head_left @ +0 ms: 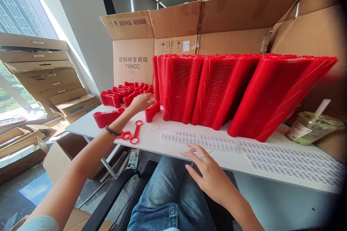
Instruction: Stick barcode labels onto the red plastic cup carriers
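My left hand [142, 101] reaches over the table to a short stack of red plastic pieces [152, 112]. Its fingers look stretched out at the top of that stack; whether they touch it is unclear. My right hand [204, 169], with a ring on one finger, hovers palm down at the table's front edge, fingers apart and holding nothing. Just beyond it lies a sheet of small printed labels [200, 141]. A loose red piece with a ring at each end [136, 132] lies left of a thin rubber band [155, 128]. Another red piece [125, 135] is partly behind my left forearm.
Tall red stacks [179, 90] fill the table's middle and right, with smaller red bundles [127, 92] at the back left. A bigger label sheet [292, 164] and a lidded drink cup [305, 130] are at the right. A large open carton [132, 61] stands behind.
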